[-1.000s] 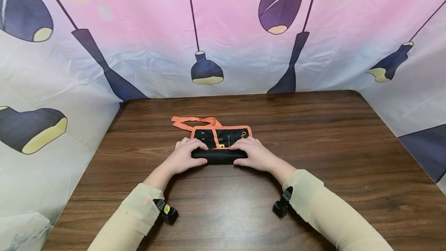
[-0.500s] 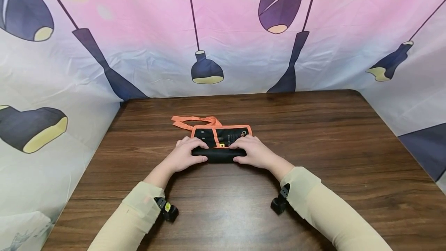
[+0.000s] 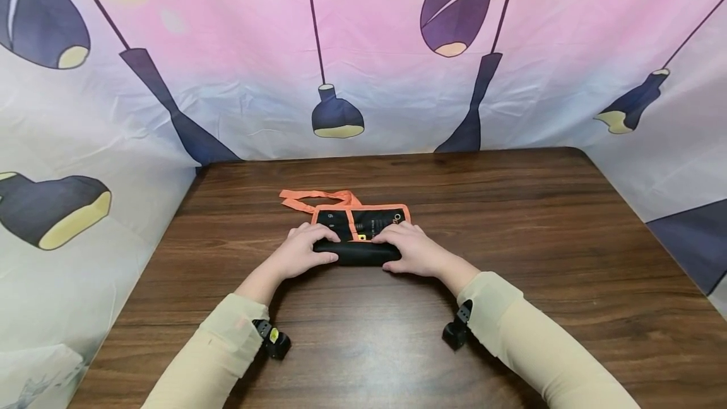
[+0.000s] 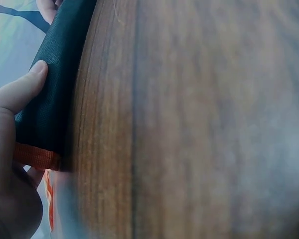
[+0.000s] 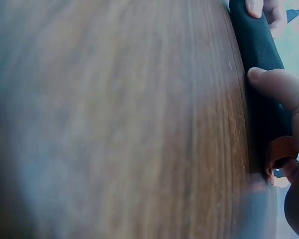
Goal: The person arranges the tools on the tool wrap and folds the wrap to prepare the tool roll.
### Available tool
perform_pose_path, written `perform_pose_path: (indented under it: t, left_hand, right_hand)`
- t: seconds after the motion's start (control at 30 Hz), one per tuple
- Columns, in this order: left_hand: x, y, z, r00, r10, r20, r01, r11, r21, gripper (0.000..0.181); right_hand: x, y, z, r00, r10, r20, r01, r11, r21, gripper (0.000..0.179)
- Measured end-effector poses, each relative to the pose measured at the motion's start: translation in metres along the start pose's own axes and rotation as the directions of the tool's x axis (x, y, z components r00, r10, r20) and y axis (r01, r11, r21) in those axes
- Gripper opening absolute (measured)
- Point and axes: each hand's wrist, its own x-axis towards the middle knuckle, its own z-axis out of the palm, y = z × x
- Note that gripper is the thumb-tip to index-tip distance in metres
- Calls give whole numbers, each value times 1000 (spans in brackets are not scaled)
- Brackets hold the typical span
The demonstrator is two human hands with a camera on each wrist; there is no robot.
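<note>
A black fabric tool roll (image 3: 363, 254) with orange edging lies mid-table, its near part rolled into a thick cylinder. Beyond the cylinder the flat part shows printed numbers, lettering and an orange band. My left hand (image 3: 302, 251) grips the left end of the cylinder, thumb on the near side, fingers over the top. At the opposite end my right hand (image 3: 419, 250) holds it the same way. In the left wrist view the thumb (image 4: 27, 89) presses the black cloth above an orange-trimmed end. The right wrist view shows the other thumb (image 5: 271, 84) on the cloth, near an orange edge (image 5: 283, 151).
Orange tie straps (image 3: 318, 194) trail from the roll's far left corner onto the dark wood table (image 3: 363, 320). A patterned cloth backdrop (image 3: 386, 81) rises behind the table and along its sides. A small black camera is strapped to each sleeve.
Both hands keep their grip on the cylinder, which stays in nearly the same place. The right thumb shifts very slightly; the right forearm has moved a little up and left.
</note>
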Motion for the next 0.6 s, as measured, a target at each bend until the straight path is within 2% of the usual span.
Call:
perform_pose_path:
  t: [0.2, 0.4, 0.6]
  left_hand:
    - [2, 0, 0, 1000, 0, 9, 0, 1000, -14, 27]
    - [2, 0, 0, 1000, 18, 0, -18, 999, 27, 29]
    - [0, 4, -1, 998, 61, 18, -62, 996, 61, 42]
  right_hand:
    - [0, 2, 0, 999, -7, -33, 7, 1000, 5, 42]
    - [0, 5, 0, 999, -6, -41, 7, 1000, 28, 40]
    - [2, 9, 0, 997, -18, -71, 21, 999, 38, 37]
